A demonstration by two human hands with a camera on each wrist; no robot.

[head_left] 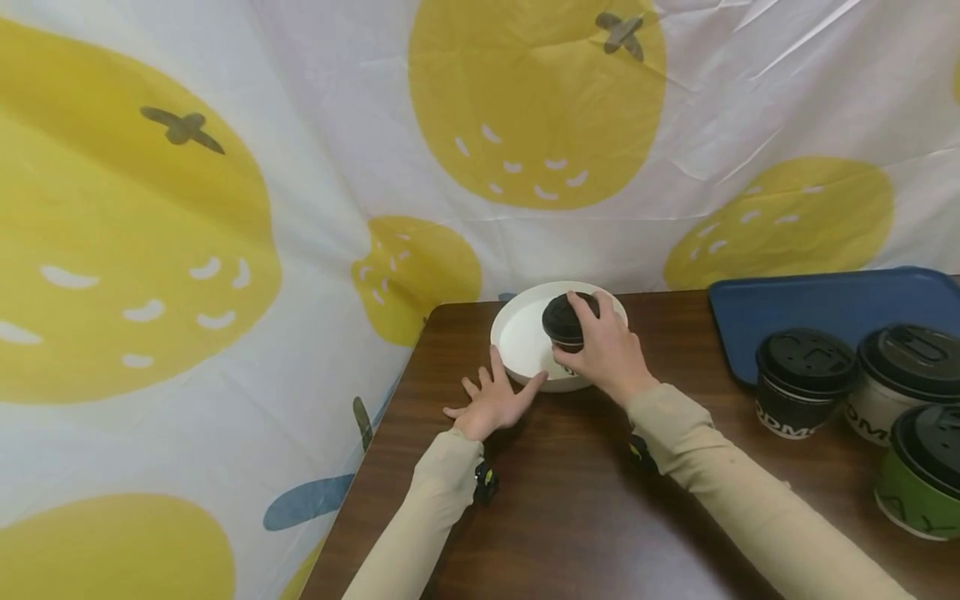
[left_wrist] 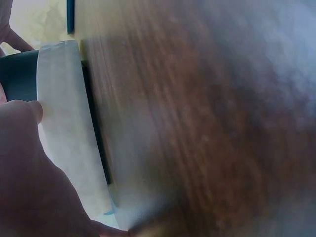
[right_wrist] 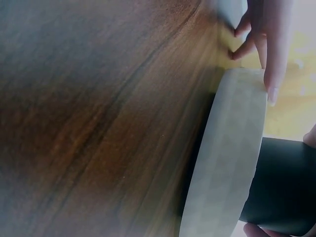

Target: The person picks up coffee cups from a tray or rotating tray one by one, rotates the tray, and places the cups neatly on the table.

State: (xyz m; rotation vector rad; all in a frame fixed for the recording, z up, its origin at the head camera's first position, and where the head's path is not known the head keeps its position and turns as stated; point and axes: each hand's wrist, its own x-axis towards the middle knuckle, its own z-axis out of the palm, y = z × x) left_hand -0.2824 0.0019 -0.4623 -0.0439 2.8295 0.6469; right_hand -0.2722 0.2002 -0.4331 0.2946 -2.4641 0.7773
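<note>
A small black paper cup (head_left: 562,323) with a black lid is upright over the white round dish (head_left: 519,333). My right hand (head_left: 609,348) grips it from above, fingers across the lid and thumb at the near side. With its fingers spread, my left hand (head_left: 497,404) touches the dish's near-left rim. In the right wrist view, the black cup (right_wrist: 284,182) rises above the dish wall (right_wrist: 229,153); its base is hidden behind that wall. The left wrist view has the left thumb against the dish (left_wrist: 64,123).
To the right, a blue tray (head_left: 783,307) lies along the table's back edge. Before it stand lidded cups: one black (head_left: 798,387), one white (head_left: 866,417) and one green (head_left: 918,492). A fruit-printed curtain (head_left: 315,167) hangs behind and left of the brown table (head_left: 555,517).
</note>
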